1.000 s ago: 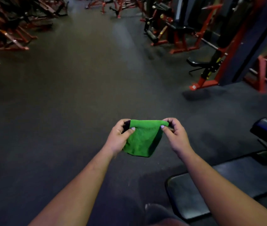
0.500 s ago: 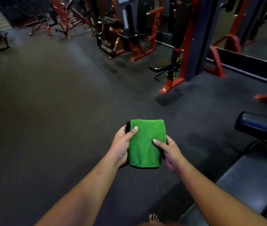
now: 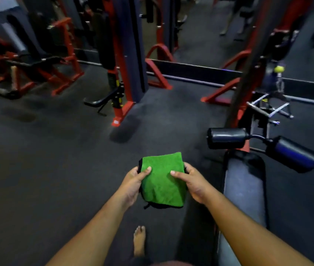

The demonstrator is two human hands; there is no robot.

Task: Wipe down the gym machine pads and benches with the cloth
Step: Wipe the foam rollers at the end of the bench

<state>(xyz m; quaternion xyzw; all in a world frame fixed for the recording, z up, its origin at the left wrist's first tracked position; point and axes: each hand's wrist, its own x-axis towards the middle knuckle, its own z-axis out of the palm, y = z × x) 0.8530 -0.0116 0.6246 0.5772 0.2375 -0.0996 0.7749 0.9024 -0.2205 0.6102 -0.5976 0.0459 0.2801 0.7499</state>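
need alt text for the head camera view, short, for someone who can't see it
Two hands, left hand and right hand, hold a folded green cloth above a dark gym floor. A black padded bench with two roller pads lies just to the right, and red-framed machines stand behind.

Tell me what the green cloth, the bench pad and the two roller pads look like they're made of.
Green cloth, held by the left hand and right hand: likely microfibre, with a fuzzy matte nap and dark edging. Bench pad: probably vinyl over foam, smooth with a dull grey sheen. Roller pads: apparently the same dark vinyl, glossy highlights.
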